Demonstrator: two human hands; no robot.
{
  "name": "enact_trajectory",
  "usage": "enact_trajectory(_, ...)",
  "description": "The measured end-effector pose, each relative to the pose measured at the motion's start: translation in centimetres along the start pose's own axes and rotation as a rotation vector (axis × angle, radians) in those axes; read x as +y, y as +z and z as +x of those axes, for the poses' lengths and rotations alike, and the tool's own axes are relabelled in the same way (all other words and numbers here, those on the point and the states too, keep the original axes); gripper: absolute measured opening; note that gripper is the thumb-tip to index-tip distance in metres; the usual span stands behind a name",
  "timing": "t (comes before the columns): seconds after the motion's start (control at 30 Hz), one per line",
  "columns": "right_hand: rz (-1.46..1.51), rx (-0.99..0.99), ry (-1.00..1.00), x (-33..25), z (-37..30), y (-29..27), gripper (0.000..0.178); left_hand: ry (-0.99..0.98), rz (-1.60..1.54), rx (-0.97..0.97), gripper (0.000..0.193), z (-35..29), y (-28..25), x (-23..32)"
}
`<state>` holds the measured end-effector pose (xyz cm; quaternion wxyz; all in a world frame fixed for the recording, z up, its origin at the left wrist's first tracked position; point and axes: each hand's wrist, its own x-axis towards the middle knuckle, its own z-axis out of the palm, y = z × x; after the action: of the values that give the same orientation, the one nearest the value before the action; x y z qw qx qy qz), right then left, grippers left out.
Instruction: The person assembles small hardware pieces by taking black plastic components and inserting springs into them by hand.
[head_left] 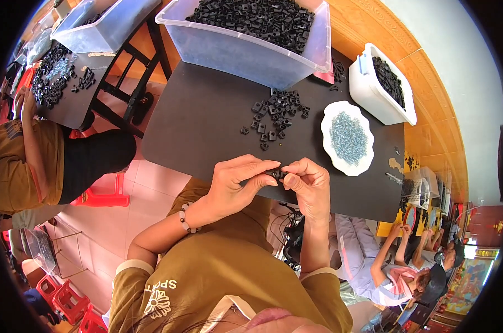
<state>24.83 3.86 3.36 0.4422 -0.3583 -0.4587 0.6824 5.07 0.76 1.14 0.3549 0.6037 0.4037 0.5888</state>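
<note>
Both hands meet over the near edge of the dark table [201,111]. My left hand [237,186] pinches a small black plastic part [276,174] between thumb and fingertips. From the other side, my right hand [308,186] grips the same part, its thumb and forefinger pressed together. Fingertips hide much of the part, so its exact shape is unclear. Beyond my hands lies a loose pile of small black plastic pieces [276,114], blocky and some with a hole. To the right, a white scalloped dish [328,139] holds many tiny shiny bluish pieces [348,139].
A large clear bin [235,53] full of black pieces stands at the table's back. Right of it is a white tub [368,89] of black parts. A co-worker [29,161] sits left at another table; more people [407,277] work at right. Red stools [71,299] stand lower left.
</note>
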Motion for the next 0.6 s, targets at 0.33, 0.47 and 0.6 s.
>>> enact_trajectory(0.33, -0.035, -0.067, 0.015, 0.14, -0.06, -0.72, 0.011, 0.239, 0.14, 0.0, 0.035, -0.38, 0.11, -0.45)
enact_trajectory(0.47, -0.09, -0.066, 0.011, 0.04, -0.17, -0.72, 0.01, 0.291, 0.175, 0.002, 0.039, -0.35, 0.09, -0.05)
enact_trajectory(0.6, -0.246, -0.047, -0.056, -0.45, -0.5, -0.21, 0.008, 0.276, 0.17, -0.027, 0.044, -0.69, 0.07, -0.19)
